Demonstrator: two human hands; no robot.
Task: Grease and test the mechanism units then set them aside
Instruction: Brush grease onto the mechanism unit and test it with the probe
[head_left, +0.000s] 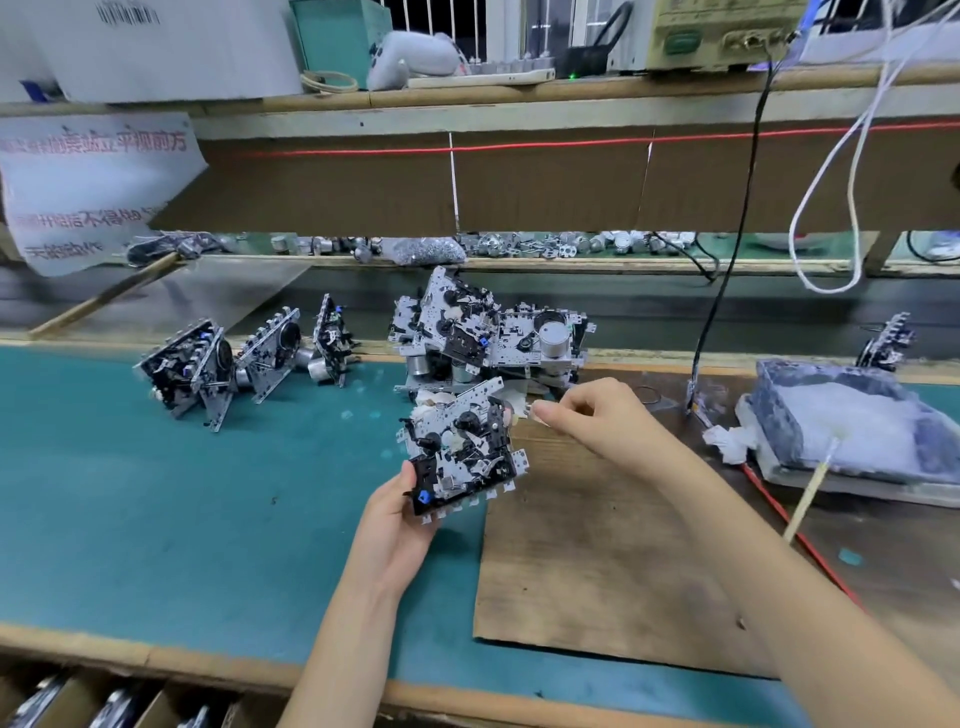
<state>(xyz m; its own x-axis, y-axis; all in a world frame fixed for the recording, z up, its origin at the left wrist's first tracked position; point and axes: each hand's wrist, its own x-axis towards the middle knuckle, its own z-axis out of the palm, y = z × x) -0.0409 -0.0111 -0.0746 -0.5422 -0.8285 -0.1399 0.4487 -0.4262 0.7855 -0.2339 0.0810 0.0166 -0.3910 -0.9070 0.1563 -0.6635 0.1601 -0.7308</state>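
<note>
My left hand (394, 525) grips a metal and black plastic mechanism unit (462, 452) by its lower left corner, tilted above the green mat (182, 499). My right hand (592, 415) is at the unit's upper right edge, thumb and fingers pinched together on something small and pale that I cannot make out. A pile of several more units (488, 332) lies just behind. Three units (249, 358) stand on edge in a row at the left of the mat.
A brown cardboard sheet (597, 561) lies under my right arm. At the right, a plastic-wrapped grease block (841, 421) holds a wooden stick (810, 488). Another unit (885, 340) sits at the far right. Cables (727, 234) hang from the shelf. Boxes sit below the front edge.
</note>
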